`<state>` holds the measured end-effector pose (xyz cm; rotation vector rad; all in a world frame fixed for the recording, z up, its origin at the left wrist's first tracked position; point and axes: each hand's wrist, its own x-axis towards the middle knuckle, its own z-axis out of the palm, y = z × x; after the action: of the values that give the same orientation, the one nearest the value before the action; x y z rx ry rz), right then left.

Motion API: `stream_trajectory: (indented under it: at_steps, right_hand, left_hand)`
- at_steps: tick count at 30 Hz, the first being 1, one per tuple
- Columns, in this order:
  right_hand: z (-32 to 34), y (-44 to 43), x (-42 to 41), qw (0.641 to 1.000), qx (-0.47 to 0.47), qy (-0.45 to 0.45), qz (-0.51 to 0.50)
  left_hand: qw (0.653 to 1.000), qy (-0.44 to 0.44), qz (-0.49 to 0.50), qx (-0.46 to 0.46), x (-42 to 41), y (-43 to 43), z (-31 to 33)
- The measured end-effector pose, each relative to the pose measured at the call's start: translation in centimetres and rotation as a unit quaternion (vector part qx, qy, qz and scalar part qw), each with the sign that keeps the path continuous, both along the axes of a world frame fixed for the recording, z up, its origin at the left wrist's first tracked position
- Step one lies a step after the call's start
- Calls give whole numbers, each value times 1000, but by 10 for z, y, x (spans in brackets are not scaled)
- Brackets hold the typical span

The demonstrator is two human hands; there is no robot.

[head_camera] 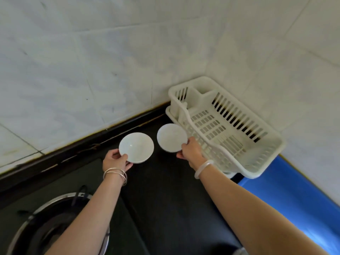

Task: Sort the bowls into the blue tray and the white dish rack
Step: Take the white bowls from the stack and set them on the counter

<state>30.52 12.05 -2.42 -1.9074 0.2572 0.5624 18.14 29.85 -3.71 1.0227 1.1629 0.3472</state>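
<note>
Item: two white bowls, both aloft over my black counter (165, 199). Left hand (116, 161) gripped the left bowl (136, 147) by its rim; right hand (191, 151) gripped the right bowl (172, 138). White dish rack (257, 159) (empty) lay just right of my right hand, the nearer; blue tray (287, 196) beyond.

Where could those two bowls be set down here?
The white dish rack looks empty, so its slotted floor is free. The black counter between the gas burner and the blue tray is bare. The rack covers the tray's far end.
</note>
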Motion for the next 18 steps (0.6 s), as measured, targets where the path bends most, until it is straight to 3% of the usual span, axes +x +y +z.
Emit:
stream_trajectory:
  at_steps: [11, 18]
  right_hand:
    - [-33, 37, 25, 999, -34, 21, 10]
    - [-40, 36, 29, 999, 2, 40, -1]
  left_hand:
    - [999, 15, 36, -9, 19, 11, -26]
    - [999, -2, 32, -16, 18, 13, -35]
